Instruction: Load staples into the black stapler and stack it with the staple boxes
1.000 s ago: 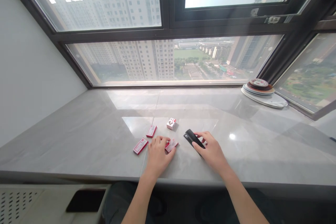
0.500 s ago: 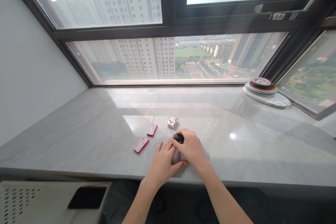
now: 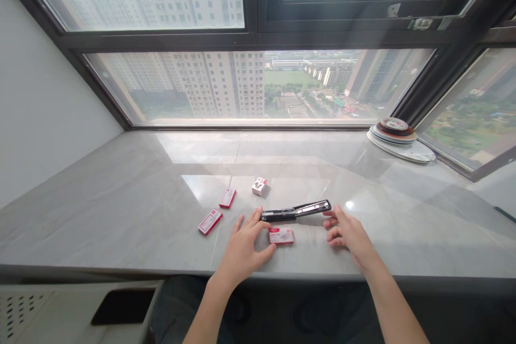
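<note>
Big windows (image 3: 250, 40) stand behind a gray ledge (image 3: 121, 188); on it a black stapler (image 3: 296, 212) lies wide open; the left hand (image 3: 245, 246) is half open, fingers by the stapler's left end and thumb by a red and white box (image 3: 281, 235), but I cannot tell if it grips either; the right hand (image 3: 350, 234) is loosely open and empty, just beside the stapler's right end; plates (image 3: 393, 135) sit in the far right corner.
</note>
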A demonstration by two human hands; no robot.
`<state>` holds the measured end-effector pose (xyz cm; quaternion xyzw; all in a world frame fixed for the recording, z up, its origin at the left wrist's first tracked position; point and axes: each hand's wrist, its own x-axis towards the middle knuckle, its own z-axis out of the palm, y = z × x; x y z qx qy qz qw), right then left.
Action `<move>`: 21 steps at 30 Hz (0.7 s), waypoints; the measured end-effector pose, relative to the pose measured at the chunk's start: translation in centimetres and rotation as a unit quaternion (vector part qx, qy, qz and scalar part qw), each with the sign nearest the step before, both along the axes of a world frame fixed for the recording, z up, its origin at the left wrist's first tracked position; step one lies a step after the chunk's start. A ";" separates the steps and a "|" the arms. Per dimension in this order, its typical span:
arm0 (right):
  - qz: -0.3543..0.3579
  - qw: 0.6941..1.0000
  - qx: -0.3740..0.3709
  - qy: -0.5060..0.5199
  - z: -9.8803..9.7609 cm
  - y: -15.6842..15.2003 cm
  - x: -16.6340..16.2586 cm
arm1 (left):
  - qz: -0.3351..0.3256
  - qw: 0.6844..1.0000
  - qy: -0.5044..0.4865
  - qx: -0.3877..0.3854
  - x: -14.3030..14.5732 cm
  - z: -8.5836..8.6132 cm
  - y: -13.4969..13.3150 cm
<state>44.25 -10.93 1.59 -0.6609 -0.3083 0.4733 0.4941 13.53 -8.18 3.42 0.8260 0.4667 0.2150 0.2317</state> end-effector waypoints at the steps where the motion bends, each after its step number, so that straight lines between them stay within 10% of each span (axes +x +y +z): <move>1: 0.038 0.999 -0.025 -0.015 0.1 -0.4 -0.5 | 0.001 1.000 -0.002 -0.004 0.0 -0.1 0.0; 6: 0.248 0.965 -0.021 -0.078 1.0 -0.6 -6.0 | 0.010 1.000 -0.006 0.001 0.0 -0.4 0.1; 14: 0.204 0.959 0.021 -0.196 -0.1 0.4 -6.3 | -0.004 1.000 -0.011 0.000 -0.5 -0.1 0.0; 21: 0.150 0.924 0.064 -0.345 3.2 0.0 -7.0 | -0.001 0.999 -0.013 0.035 -0.3 -0.5 -0.4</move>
